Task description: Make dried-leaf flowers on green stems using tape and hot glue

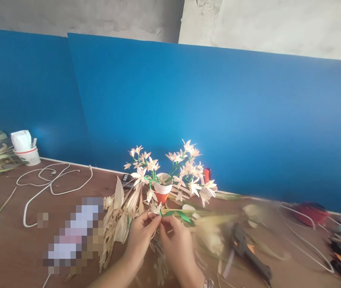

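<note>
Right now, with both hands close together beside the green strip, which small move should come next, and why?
Perhaps the right hand should gently draw the green strip snug while the left hand steadies: the two hands nearly meet at the strip, and its loose part trails off to the right.

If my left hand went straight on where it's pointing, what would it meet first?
Probably your right hand, close against the left hand; the green ribbon seems to lie beyond, though depth is unclear.
</note>
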`<state>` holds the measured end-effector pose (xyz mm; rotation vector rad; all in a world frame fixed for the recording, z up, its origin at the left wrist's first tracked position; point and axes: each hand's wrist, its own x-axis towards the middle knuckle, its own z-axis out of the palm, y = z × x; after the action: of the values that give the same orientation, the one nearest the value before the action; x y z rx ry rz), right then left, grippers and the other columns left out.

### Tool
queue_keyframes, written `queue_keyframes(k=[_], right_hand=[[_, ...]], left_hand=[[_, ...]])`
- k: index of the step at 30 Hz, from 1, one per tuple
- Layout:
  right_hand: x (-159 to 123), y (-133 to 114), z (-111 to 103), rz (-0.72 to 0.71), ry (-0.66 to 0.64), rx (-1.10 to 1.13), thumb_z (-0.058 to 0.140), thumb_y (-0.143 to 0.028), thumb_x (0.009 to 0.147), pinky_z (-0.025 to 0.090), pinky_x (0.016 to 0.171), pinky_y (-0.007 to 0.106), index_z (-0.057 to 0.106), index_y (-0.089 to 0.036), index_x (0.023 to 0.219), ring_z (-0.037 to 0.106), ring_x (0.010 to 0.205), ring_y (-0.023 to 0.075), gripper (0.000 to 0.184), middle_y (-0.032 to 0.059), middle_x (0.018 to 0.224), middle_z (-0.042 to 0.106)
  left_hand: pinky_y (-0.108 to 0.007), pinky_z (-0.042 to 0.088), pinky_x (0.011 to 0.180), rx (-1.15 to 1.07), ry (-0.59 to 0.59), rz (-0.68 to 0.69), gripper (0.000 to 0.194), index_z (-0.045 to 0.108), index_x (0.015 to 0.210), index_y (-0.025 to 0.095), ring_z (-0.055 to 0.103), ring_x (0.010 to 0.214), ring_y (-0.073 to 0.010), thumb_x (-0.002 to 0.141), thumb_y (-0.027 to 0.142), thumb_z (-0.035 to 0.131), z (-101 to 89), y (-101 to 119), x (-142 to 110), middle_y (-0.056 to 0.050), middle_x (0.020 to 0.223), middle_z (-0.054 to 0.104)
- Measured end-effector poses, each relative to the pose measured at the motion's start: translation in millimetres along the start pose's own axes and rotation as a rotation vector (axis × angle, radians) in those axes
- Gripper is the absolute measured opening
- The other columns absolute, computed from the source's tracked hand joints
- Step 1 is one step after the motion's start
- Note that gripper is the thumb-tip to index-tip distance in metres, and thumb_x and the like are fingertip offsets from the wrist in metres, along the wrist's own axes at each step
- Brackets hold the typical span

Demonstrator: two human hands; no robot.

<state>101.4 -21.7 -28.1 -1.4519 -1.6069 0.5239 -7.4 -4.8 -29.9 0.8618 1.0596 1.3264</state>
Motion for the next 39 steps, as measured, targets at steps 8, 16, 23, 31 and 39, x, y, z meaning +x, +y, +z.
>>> queue_keyframes(k=[8, 16, 23, 31, 39], right_hand=[[12.6, 1.4, -16.5, 0.092, -0.087, 0.414, 0.05, -0.024, 0.08, 0.045, 0.062, 0.026, 0.056, -0.019, 0.112, 0.057, 0.07, 0.0156, 0.033, 0.0067, 0.097, 0.064], [16.8, 7.5, -13.9, 0.332, -0.206, 0.823, 0.054, -0.021, 0.073, 0.044, 0.052, 0.022, 0.05, -0.023, 0.117, 0.057, 0.06, 0.012, 0.045, 0.0075, 0.109, 0.062], [19.8, 24.5, -7.5, 0.325, -0.239, 0.703, 0.066, -0.036, 0.07, 0.036, 0.045, 0.02, 0.058, -0.017, 0.075, 0.049, 0.051, 0.0108, 0.022, -0.0015, 0.063, 0.058], [17.4, 23.4, -2.7, 0.462, -0.189, 0.828, 0.071, -0.034, 0.064, 0.029, 0.04, 0.019, 0.056, -0.017, 0.069, 0.034, 0.039, 0.006, 0.023, -0.0075, 0.049, 0.046], [18.0, 20.4, -7.6, 0.312, -0.123, 0.603, 0.062, -0.034, 0.07, 0.035, 0.042, 0.021, 0.064, -0.016, 0.081, 0.049, 0.045, 0.0113, 0.022, -0.0024, 0.055, 0.057]], left_hand=[[-0.021, 0.034, 0.053, 0.12, -0.021, 0.027, 0.018, 0.063, 0.059, 0.015, 0.045, 0.054, -0.0116, 0.061, 0.032, 0.07, -1.2, 7.3, 3.9, 0.003, 0.053, 0.055], [-0.02, 0.022, 0.044, 0.055, -0.114, -0.054, 0.024, 0.059, 0.059, 0.016, 0.032, 0.042, -0.0064, 0.06, 0.037, 0.071, -0.3, 7.9, 1.3, 0.008, 0.044, 0.042], [-0.019, 0.02, 0.043, -0.007, -0.128, -0.091, 0.025, 0.058, 0.06, 0.016, 0.03, 0.042, -0.0049, 0.057, 0.035, 0.074, 0.2, 10.9, 1.0, 0.009, 0.045, 0.04], [-0.019, 0.014, 0.041, -0.026, -0.14, -0.07, 0.028, 0.055, 0.056, 0.015, 0.024, 0.04, -0.0037, 0.058, 0.036, 0.073, 0.4, 9.6, 1.1, 0.01, 0.042, 0.034], [-0.018, 0.011, 0.039, 0.036, -0.22, -0.138, 0.028, 0.05, 0.065, 0.019, 0.026, 0.037, -0.0046, 0.064, 0.04, 0.067, -7.7, 3.0, 8.8, 0.009, 0.04, 0.042]])
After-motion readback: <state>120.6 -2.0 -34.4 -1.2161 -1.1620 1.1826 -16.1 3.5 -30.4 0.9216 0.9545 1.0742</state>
